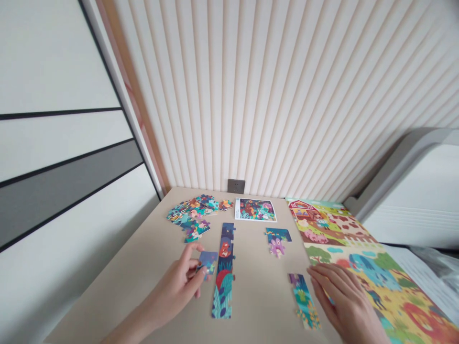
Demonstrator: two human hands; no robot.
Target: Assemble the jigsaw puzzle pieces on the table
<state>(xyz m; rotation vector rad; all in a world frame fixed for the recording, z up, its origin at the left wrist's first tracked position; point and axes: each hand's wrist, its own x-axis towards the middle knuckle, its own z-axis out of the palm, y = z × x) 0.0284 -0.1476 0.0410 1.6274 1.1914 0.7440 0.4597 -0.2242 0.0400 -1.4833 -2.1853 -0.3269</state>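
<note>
My left hand (182, 282) pinches a blue puzzle piece (208, 260) between thumb and fingers, just left of a joined vertical strip of puzzle pieces (225, 267) that shows a red fox-like animal and leaves. My right hand (346, 298) lies palm down with its fingers stretched out, partly over a farm picture sheet (333, 224). By its fingertips is a short joined strip with a green frog (304, 301); I cannot tell whether they touch. Farther back sits a small joined group with a pink-purple animal (278, 241).
A heap of loose puzzle pieces (195, 210) is at the table's back left. A reference picture card (256, 210) lies near the ribbed wall (222, 95), below a dark socket (236, 186). White cabinet panels (64, 191) border the left side; a grey-white padded object (412, 191) is at right.
</note>
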